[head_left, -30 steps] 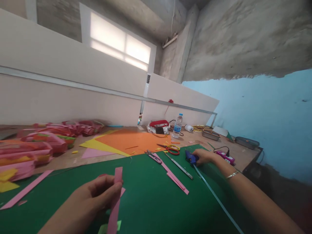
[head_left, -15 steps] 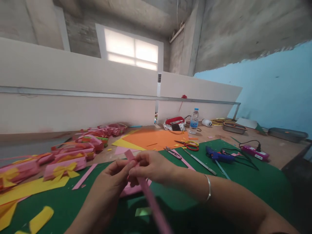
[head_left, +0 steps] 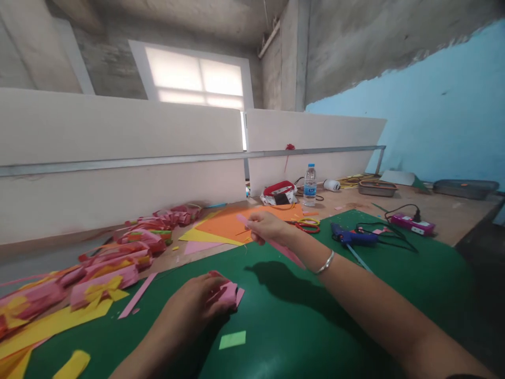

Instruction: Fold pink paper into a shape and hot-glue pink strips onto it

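Note:
My left hand (head_left: 195,302) is low over the green mat, fingers closed around a small folded pink paper piece (head_left: 228,296) that rests there. Further forward, my right hand (head_left: 267,226) is raised, pinching a pink paper strip (head_left: 242,219) whose end sticks out to the left of the fingertips. Another length of pink paper (head_left: 287,253) shows beneath my right forearm; whether it joins the held strip I cannot tell. Just beyond that wrist lie red-and-yellow-handled scissors (head_left: 307,226), partly hidden. A light green paper slip (head_left: 232,340) lies near my left hand.
Pink paper pieces with yellow bows (head_left: 104,287) line the left side. Orange sheets (head_left: 216,226) lie at the back. On the right are a blue glue gun (head_left: 353,236), its cable and a purple power strip (head_left: 412,225). A water bottle (head_left: 310,185) stands behind.
My hands have parted. The right has moved forward and right with the pink strip; the left has come down onto the folded pink piece on the mat. The view has shifted slightly.

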Motion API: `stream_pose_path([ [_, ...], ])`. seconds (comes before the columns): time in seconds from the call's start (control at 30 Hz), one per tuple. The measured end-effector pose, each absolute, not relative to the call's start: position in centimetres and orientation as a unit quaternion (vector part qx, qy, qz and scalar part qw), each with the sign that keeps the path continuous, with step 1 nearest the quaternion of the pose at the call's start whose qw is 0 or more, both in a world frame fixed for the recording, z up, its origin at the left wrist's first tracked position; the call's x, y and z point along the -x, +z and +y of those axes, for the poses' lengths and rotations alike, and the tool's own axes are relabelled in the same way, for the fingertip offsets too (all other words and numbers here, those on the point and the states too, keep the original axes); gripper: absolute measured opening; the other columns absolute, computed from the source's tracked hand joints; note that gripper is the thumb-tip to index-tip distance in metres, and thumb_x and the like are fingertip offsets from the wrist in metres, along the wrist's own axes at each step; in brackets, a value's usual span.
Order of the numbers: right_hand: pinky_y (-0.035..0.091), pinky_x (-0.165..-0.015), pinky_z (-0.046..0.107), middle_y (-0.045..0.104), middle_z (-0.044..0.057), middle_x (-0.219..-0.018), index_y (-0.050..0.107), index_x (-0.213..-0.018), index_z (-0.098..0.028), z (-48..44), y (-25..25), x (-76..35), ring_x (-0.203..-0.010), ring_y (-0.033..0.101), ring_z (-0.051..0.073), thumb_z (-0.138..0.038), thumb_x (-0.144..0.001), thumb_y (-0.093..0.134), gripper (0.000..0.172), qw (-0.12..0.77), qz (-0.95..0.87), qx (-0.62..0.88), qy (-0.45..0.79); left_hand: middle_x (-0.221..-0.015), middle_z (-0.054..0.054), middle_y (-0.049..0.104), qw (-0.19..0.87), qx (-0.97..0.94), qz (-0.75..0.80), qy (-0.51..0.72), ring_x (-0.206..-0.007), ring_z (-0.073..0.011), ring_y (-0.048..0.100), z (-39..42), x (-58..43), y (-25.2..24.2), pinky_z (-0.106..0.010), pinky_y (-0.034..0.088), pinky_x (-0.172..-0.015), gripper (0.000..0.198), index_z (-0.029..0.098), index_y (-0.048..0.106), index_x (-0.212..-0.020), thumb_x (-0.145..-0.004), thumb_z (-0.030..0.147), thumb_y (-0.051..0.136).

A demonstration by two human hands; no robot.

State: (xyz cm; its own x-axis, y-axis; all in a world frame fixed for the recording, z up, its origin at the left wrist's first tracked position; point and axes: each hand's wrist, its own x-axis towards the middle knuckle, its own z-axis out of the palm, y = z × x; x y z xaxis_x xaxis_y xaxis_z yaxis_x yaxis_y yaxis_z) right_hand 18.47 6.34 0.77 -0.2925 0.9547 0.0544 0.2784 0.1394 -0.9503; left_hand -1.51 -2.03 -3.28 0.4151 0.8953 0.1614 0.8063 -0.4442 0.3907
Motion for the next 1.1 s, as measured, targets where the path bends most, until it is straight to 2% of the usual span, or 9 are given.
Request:
stream_pose_path([
  [0.1,0.043,-0.047,0.017,0.055,-0.002,-0.051,0.051,-0.063,-0.014,4.7,0.1,-18.9,-0.047,0.052,0.007,-0.015,-0.081,0.057,0.019,0.315,-0.694,0.465,0.450,-0.095,-0.004,0.070,0.127,-0.847,0.493,0.152,-0.083,-0.0208,0.064,-1.5,1.7,-3.8,-0.028,0.047,-0.074,0.032,0.024,0.069,-0.093,-0.072,0.045,0.057],
  [0.27,0.047,-0.052,0.018,0.057,-0.003,-0.055,0.056,-0.068,-0.014,4.1,0.1,-19.3,-0.051,0.054,0.007,-0.010,-0.080,0.050,0.013,0.177,-0.775,0.431,0.428,-0.111,-0.010,0.064,0.087,-0.842,0.516,0.132,-0.101,-0.0261,0.059,-0.9,2.4,-5.2,-0.034,0.045,-0.084,0.035,0.022,0.066,-0.102,-0.071,0.037,0.058],
  [0.37,0.045,-0.048,0.018,0.057,-0.003,-0.054,0.056,-0.066,-0.014,4.5,-0.4,-19.2,-0.048,0.054,0.007,-0.013,-0.077,0.053,0.012,0.147,-0.784,0.422,0.431,-0.116,-0.008,0.060,0.087,-0.833,0.532,0.127,-0.104,-0.0254,0.057,-1.0,2.3,-5.4,-0.035,0.045,-0.085,0.036,0.024,0.064,-0.105,-0.070,0.032,0.058],
  [0.53,0.045,-0.047,0.019,0.059,-0.002,-0.054,0.056,-0.065,-0.013,4.5,-1.4,-19.0,-0.045,0.054,0.008,-0.017,-0.074,0.056,0.010,0.106,-0.795,0.406,0.439,-0.108,-0.009,0.062,0.103,-0.816,0.555,0.123,-0.097,-0.0255,0.059,-1.2,2.0,-5.0,-0.037,0.046,-0.081,0.040,0.022,0.063,-0.105,-0.074,0.045,0.053],
  [0.7,0.045,-0.048,0.019,0.059,-0.002,-0.052,0.052,-0.064,-0.014,4.4,-1.6,-18.7,-0.042,0.053,0.007,-0.015,-0.078,0.051,0.014,0.106,-0.790,0.403,0.450,-0.109,-0.009,0.063,0.079,-0.829,0.542,0.113,-0.097,-0.0256,0.061,-1.1,2.4,-5.2,-0.037,0.048,-0.079,0.034,0.023,0.065,-0.103,-0.077,0.038,0.049],
  [0.8,0.043,-0.049,0.018,0.059,-0.001,-0.055,0.051,-0.065,-0.014,4.4,-1.6,-18.3,-0.046,0.054,0.007,-0.015,-0.081,0.048,0.017,0.157,-0.790,0.401,0.437,-0.103,-0.007,0.066,0.067,-0.841,0.520,0.137,-0.092,-0.0244,0.063,-1.0,2.6,-4.8,-0.036,0.050,-0.076,0.033,0.023,0.067,-0.097,-0.082,0.038,0.042],
  [0.87,0.042,-0.050,0.017,0.058,-0.001,-0.058,0.052,-0.067,-0.014,4.2,-1.1,-18.2,-0.049,0.053,0.007,-0.019,-0.084,0.048,0.018,0.261,-0.798,0.385,0.383,-0.102,-0.007,0.067,0.048,-0.836,0.506,0.204,-0.094,-0.0247,0.063,-0.9,2.7,-4.2,-0.037,0.051,-0.079,0.034,0.023,0.066,-0.098,-0.082,0.042,0.042],
  [1.0,0.041,-0.056,0.019,0.061,0.000,-0.066,0.060,-0.079,-0.014,2.8,0.6,-18.3,-0.059,0.054,0.009,-0.022,-0.086,0.049,0.015,0.490,-0.799,0.308,0.164,-0.120,-0.002,0.062,0.013,-0.803,0.473,0.363,-0.113,-0.0245,0.055,-1.2,3.2,-2.9,-0.039,0.043,-0.096,0.036,0.029,0.058,-0.113,-0.083,0.045,0.047],
  [1.1,0.042,-0.069,0.023,0.065,0.004,-0.079,0.062,-0.085,-0.015,1.4,1.8,-18.7,-0.074,0.057,0.012,-0.020,-0.088,0.047,0.017,0.553,-0.792,0.260,-0.001,-0.127,0.002,0.058,-0.015,-0.792,0.453,0.408,-0.118,-0.0221,0.051,-1.6,3.5,-2.6,-0.040,0.039,-0.101,0.035,0.034,0.051,-0.120,-0.086,0.041,0.046],
])
